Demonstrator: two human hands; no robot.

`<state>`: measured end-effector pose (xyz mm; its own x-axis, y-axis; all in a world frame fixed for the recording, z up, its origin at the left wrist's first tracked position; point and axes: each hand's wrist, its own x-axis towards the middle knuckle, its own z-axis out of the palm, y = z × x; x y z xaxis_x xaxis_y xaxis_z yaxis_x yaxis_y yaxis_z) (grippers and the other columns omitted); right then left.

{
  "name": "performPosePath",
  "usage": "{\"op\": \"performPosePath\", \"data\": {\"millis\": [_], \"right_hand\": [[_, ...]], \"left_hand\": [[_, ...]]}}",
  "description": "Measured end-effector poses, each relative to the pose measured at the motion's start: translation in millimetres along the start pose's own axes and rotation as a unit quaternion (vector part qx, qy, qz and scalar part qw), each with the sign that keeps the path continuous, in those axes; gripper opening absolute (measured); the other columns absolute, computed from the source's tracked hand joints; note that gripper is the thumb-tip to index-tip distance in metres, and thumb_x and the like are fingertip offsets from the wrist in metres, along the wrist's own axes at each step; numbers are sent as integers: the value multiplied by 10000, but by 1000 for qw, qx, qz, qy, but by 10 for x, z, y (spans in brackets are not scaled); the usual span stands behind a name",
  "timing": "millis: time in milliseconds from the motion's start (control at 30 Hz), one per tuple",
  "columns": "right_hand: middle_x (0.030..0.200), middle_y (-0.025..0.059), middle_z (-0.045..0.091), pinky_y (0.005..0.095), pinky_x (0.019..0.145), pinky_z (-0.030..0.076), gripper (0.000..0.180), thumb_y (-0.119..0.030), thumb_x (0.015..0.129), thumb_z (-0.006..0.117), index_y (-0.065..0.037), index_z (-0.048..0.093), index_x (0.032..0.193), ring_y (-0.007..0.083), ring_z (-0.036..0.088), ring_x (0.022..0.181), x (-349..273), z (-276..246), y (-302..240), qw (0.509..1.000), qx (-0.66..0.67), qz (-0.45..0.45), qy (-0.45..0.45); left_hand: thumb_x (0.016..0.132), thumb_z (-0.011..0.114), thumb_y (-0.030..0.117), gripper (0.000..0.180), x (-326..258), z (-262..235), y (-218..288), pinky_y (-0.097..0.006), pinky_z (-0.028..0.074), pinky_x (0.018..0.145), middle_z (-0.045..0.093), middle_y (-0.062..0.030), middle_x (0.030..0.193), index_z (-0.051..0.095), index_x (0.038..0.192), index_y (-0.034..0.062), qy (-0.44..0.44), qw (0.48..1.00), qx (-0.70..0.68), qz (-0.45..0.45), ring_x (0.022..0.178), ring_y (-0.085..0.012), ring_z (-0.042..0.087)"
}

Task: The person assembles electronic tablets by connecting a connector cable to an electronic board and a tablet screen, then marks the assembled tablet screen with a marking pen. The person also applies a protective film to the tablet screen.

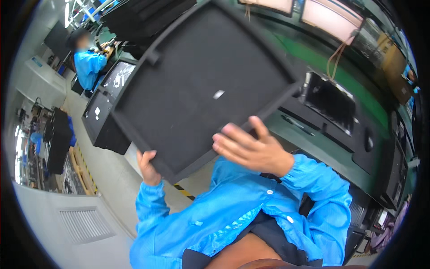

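A large shallow black tray [188, 85] with raised edges is held up at a tilt in front of me. A small white label [218, 94] sits on its inner face. My left hand [149, 168] is closed on the tray's near left edge, thumb over the rim and the other fingers partly hidden. Against the near right edge rests my right hand [257, 148], fingers stretched and spread, seemingly touching the rim without wrapping round it. To the right, a dark glossy panel [330, 103] in a black foam piece [345, 134] lies on the green bench.
Stacked black trays [107, 130] stand at the left, beyond my left hand. Farther back a person in blue [87, 67] works at another bench. A grey cabinet [71, 224] is at the lower left. Lit screens [331, 20] and a cardboard box [394, 67] border the bench's far side.
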<state>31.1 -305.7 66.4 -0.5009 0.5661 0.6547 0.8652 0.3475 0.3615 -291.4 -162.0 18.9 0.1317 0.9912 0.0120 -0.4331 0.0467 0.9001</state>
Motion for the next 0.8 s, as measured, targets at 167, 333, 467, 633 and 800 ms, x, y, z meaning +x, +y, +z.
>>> {"op": "performPosePath", "data": {"millis": [167,333,467,633,800], "right_hand": [[1222,112,638,496,1135,448,370,-168,936,593,-64,605,1290,262,602,1244,271,1124,-623,969,225,-98,-30],[1130,100,630,441,1079,457,319,-145,934,590,-74,615,1244,267,619,1147,292,2227,-822,943,309,-79,-90],[1122,93,632,466,1112,428,326,-123,922,595,-88,623,1245,269,622,1127,289,2522,-870,950,288,-75,-96],[1161,103,622,538,1181,353,393,-131,906,605,-83,618,1295,263,610,1174,209,2396,-940,956,279,4,-88],[1337,216,579,492,1096,447,532,-296,926,715,-16,581,1357,374,580,1233,105,1494,-944,860,488,29,-147]], "left_hand": [[793,589,141,535,-525,-1598,97,-408,598,880,676,-165,1119,572,1286,-65,132,988,31,-70,970,-315,693],[811,623,145,501,-220,-2162,-307,-393,558,908,647,-182,1171,599,1257,-82,253,949,156,-106,1018,-318,668],[863,652,193,475,183,-2695,-657,-490,420,1099,523,-295,1383,643,1227,-111,245,866,428,-83,1238,-410,547],[854,772,287,910,293,-1990,-560,-541,378,1151,447,-343,1432,335,1554,-96,293,600,744,23,1354,-480,435],[903,692,41,526,300,-621,-550,-452,472,1082,563,-179,1366,566,1412,-10,62,864,462,190,1270,-353,575]]}}
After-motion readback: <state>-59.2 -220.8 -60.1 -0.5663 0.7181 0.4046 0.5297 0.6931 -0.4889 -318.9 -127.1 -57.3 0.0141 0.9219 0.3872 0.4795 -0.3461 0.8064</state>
